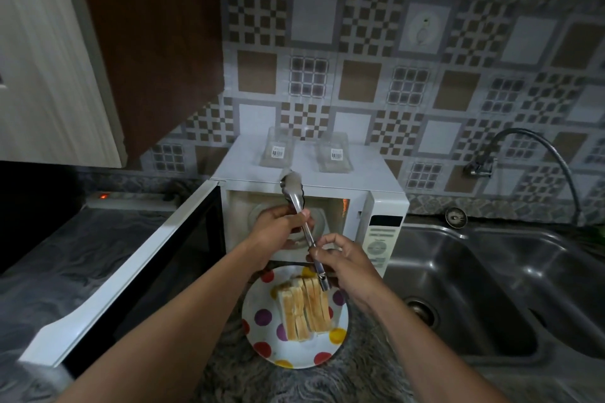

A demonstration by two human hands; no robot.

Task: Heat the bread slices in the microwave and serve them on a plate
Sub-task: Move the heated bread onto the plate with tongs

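Observation:
A white microwave (386, 206) stands on the counter with its door (131, 278) swung open to the left and its glass turntable (258, 214) partly in view. In front of it sits a white plate with coloured dots (265, 330), carrying several toasted bread slices (302, 307) stacked on edge. Metal tongs (296, 198) point up toward the microwave's top. My left hand (278, 227) grips the tongs at mid-length. My right hand (347, 260) pinches their handle end just above the bread.
Two clear plastic containers (276, 149) lie on top of the microwave. A steel double sink (474, 278) with a curved tap (530, 154) is at the right. A power strip with a red light (131, 199) lies at the back left. A wall cabinet (65, 52) hangs upper left.

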